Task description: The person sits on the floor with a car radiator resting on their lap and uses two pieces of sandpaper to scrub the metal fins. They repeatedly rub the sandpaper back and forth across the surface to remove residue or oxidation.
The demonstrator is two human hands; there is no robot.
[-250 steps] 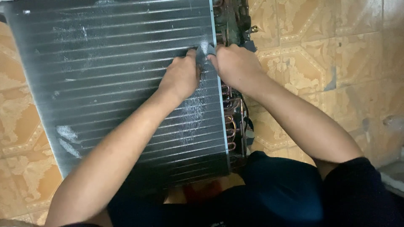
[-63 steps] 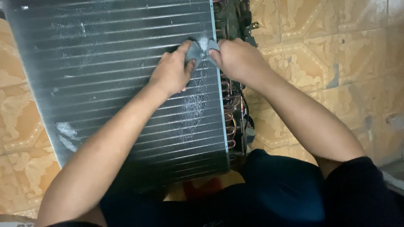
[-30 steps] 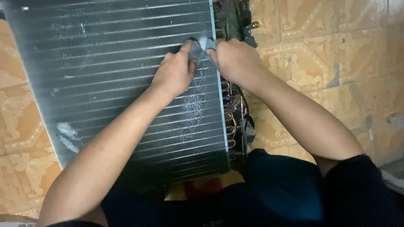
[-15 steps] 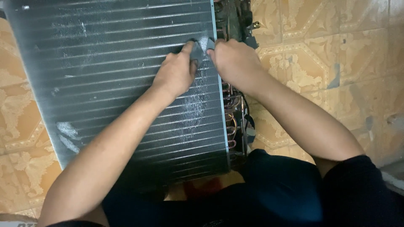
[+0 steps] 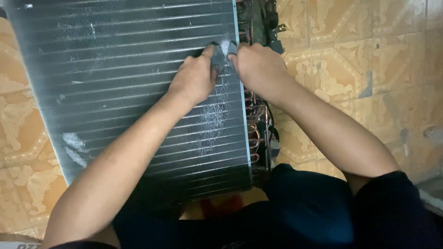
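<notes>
We seem to be on the floor of a home or small repair spot: worn patterned beige floor tiles [image 5: 369, 69] surround a finned metal cooling coil [image 5: 129, 92] with copper tube bends [image 5: 256, 133] exposed.

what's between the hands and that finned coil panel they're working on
Nothing visible. The left hand and right hand both rest directly on the coil panel near its right edge, pinching a small grey piece between them.
</notes>
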